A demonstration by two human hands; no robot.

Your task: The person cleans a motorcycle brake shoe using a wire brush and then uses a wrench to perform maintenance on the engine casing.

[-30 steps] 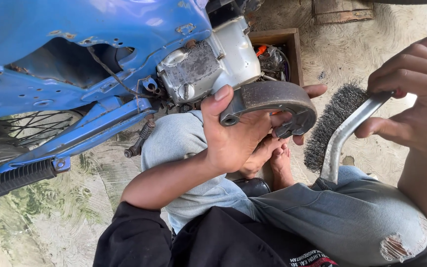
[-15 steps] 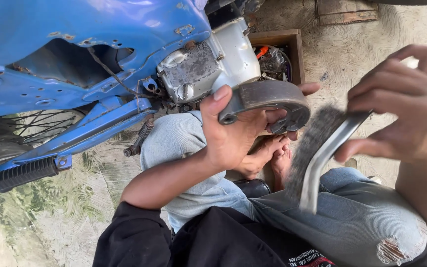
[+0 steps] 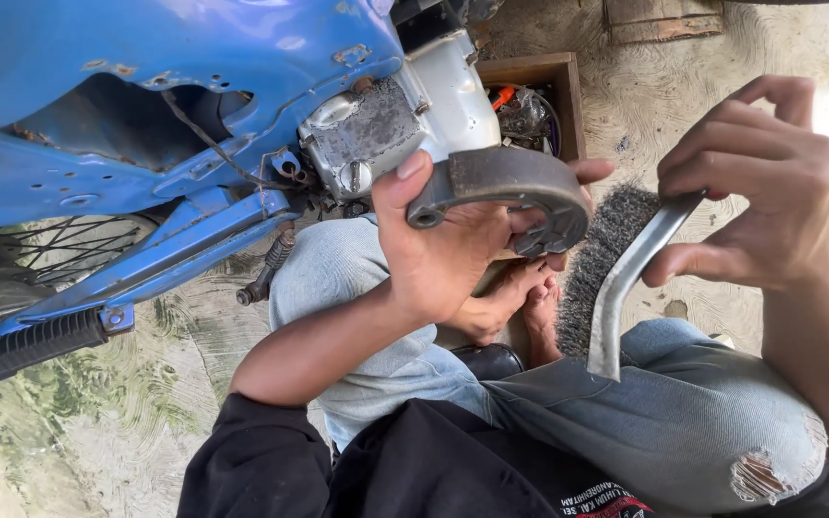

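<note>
Brake shoe (image 3: 515,187) in left hand (image 3: 438,254)

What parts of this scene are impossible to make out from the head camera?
- Inner face of the brake shoe: covered by the left hand.
- Contents of the wooden box: too small, partly behind the engine casing.
- Wire brush bristles: partly behind its metal handle, held by the right hand.
- Spoked wheel: cut off by the left edge.

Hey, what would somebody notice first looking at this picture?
Probably the left hand at centre, gripping a curved, rusty brake shoe, and the right hand beside it holding a wire brush by its bent metal handle. Behind them, the blue motorcycle frame fills the upper left, with a wooden box of parts on the ground beyond.
</note>
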